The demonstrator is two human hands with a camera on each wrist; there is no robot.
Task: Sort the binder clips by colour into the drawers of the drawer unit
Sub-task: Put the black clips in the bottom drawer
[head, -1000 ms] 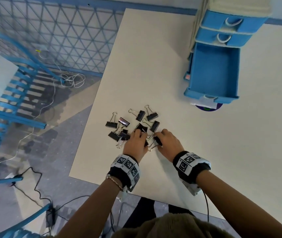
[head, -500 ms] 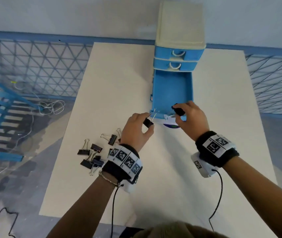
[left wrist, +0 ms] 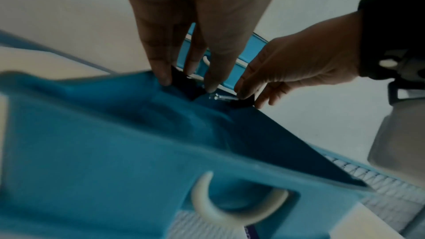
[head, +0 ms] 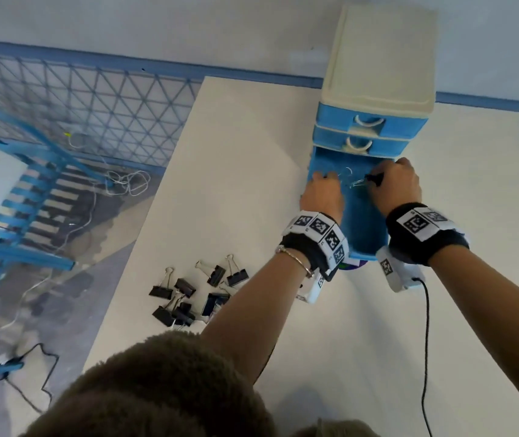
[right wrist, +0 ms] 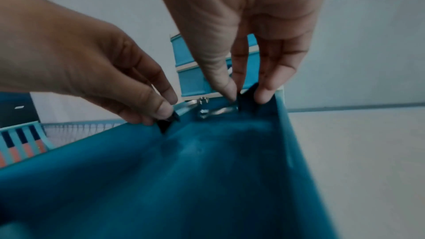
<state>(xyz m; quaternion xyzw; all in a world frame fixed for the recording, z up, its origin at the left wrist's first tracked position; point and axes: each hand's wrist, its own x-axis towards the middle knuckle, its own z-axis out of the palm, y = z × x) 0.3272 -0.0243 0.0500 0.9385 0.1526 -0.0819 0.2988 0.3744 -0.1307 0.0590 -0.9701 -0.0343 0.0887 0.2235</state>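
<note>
The blue drawer unit (head: 374, 130) has its bottom drawer (head: 366, 228) pulled out. Both hands hover over the back of that drawer. My left hand (head: 330, 180) pinches a black binder clip (left wrist: 184, 84) between thumb and fingers, just above the drawer's left wall. My right hand (head: 374, 182) pinches another black binder clip (right wrist: 247, 97), whose silver wire handles (right wrist: 214, 110) point toward the left hand. The two clips are close, handles nearly meeting. A pile of several black clips (head: 188, 294) lies on the white table (head: 251, 184), left of my left forearm.
The two upper drawers (head: 367, 143) are closed, with white loop handles. A blue mesh fence (head: 94, 111) runs behind and left of the table. Cables (head: 125, 184) lie on the floor to the left. A black wire (head: 425, 342) trails from my right wrist across the table.
Both hands lifted a clip each from the pile and carried them to the open drawer; they moved from its front edge to over its back part.
</note>
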